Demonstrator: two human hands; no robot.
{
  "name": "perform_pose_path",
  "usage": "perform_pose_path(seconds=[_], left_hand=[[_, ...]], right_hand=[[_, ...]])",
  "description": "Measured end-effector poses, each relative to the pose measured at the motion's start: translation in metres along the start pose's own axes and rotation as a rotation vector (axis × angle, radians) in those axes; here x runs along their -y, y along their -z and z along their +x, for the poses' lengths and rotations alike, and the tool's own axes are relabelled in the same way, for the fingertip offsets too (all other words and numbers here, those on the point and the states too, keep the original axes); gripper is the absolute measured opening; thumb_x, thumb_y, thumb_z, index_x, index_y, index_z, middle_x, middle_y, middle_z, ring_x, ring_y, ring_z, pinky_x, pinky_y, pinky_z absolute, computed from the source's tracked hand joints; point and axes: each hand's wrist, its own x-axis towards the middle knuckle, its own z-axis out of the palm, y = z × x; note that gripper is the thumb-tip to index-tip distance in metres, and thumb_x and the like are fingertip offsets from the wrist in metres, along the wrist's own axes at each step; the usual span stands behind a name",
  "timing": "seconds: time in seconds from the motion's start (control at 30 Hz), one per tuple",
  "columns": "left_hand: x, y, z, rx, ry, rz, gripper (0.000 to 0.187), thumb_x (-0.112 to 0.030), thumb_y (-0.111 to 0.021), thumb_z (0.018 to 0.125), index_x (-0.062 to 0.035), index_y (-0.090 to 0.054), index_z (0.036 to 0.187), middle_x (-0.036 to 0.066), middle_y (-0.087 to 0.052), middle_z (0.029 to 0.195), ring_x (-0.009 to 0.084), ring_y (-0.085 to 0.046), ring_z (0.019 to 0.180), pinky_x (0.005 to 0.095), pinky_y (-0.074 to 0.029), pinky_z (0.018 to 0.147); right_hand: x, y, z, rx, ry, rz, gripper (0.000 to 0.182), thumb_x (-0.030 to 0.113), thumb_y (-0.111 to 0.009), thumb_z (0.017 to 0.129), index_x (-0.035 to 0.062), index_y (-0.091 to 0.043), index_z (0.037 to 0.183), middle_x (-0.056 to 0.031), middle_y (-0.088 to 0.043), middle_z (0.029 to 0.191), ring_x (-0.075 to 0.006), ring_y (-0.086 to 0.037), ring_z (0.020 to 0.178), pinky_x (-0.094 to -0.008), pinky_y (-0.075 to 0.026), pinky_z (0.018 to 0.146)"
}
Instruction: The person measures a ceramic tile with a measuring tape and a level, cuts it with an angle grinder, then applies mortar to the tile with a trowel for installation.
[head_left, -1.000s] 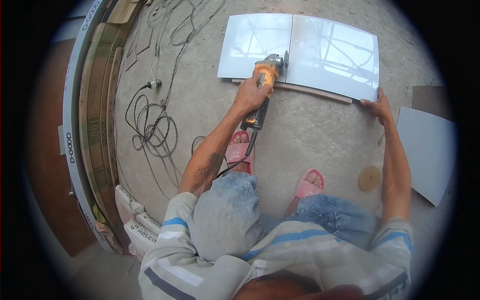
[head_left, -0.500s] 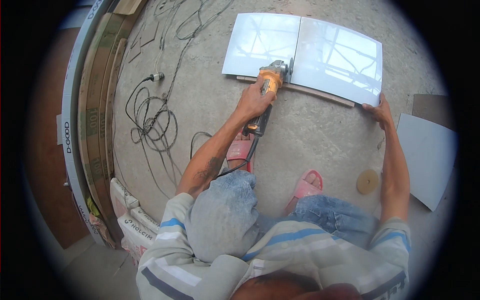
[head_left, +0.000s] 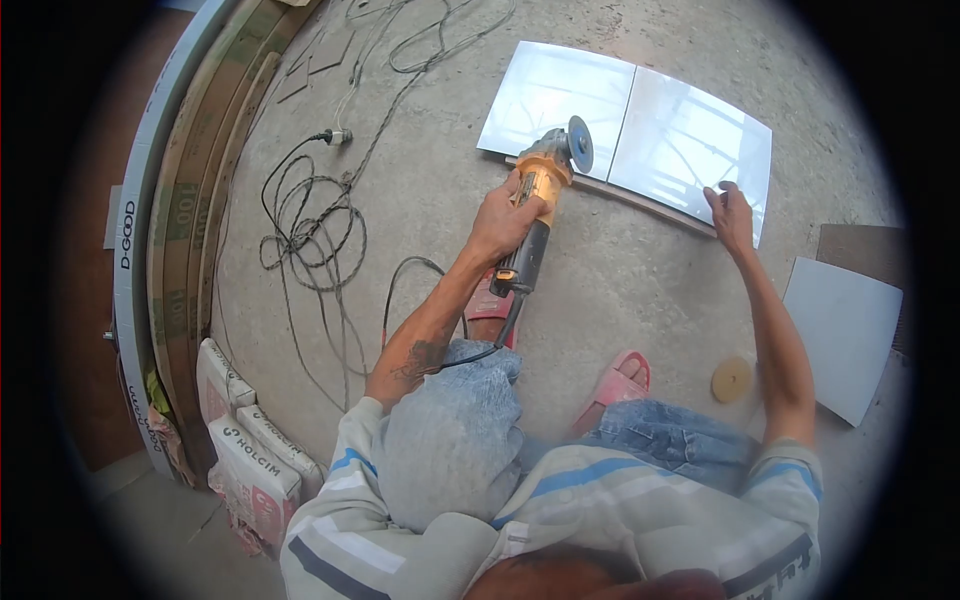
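My left hand is wrapped round the body of a yellow and black angle grinder. The grinder's disc stands up near the front edge of a glossy white tile, left of the narrow dark line that parts it from a second white tile. A thin wooden strip lies under the tiles' near edge. Over the near right part of the second tile is my right hand, its thumb and fingers apart, with nothing seen in it.
Tangled black cable and a plug lie on the concrete floor to the left. Cement bags and leaning boards stand at the left. A tan disc and another white tile are at the right.
The grinder has come away from the line between the tiles, its disc now turned more towards the camera. My right hand has left the second tile's right corner and moved inward over its surface.
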Motion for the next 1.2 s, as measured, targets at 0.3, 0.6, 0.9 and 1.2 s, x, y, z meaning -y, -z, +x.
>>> perform_pose_path(seconds=[0.3,0.6,0.9,1.2], left_hand=[[-0.037,0.04,0.013,-0.058,-0.071,-0.471,0.047,-0.03,-0.075,0.077,0.0047,-0.059,0.103,0.007,-0.063,0.081,0.0102,-0.061,0.063,0.0209,-0.049,0.054],[-0.016,0.07,0.034,-0.08,-0.115,-0.579,0.041,-0.023,-0.071,0.079,0.0058,-0.057,0.104,0.006,-0.061,0.079,0.0091,-0.06,0.06,0.0201,-0.049,0.051],[-0.011,0.095,0.072,0.014,0.045,-0.606,0.047,-0.027,-0.073,0.077,0.0031,-0.051,0.105,0.008,-0.06,0.082,0.0135,-0.063,0.067,0.0269,-0.053,0.056],[0.089,0.1,0.094,-0.283,0.335,0.007,0.041,-0.014,-0.074,0.067,0.0027,-0.055,0.1,0.007,-0.06,0.077,0.0149,-0.057,0.061,0.0299,-0.048,0.054]], right_hand=[[0.242,-0.082,-0.134,1.458,-0.536,1.693,0.074,0.068,-0.032,0.091,0.0016,-0.05,0.12,-0.0135,-0.061,0.099,-0.0244,-0.064,0.09,-0.0399,-0.053,0.086],[0.262,-0.108,-0.12,1.288,-0.711,1.64,0.064,0.062,-0.043,0.091,0.0049,-0.049,0.119,-0.0132,-0.059,0.101,-0.0223,-0.063,0.09,-0.0416,-0.055,0.081],[0.306,-0.119,-0.082,1.079,-0.306,1.078,0.068,0.058,-0.062,0.084,0.0011,-0.048,0.118,-0.0117,-0.059,0.094,-0.0214,-0.064,0.085,-0.0366,-0.053,0.06],[0.153,-0.107,0.106,0.12,0.295,0.009,0.05,0.026,-0.071,0.081,-0.003,-0.056,0.119,-0.0214,-0.054,0.123,-0.0378,-0.051,0.113,-0.0426,-0.045,0.094]])
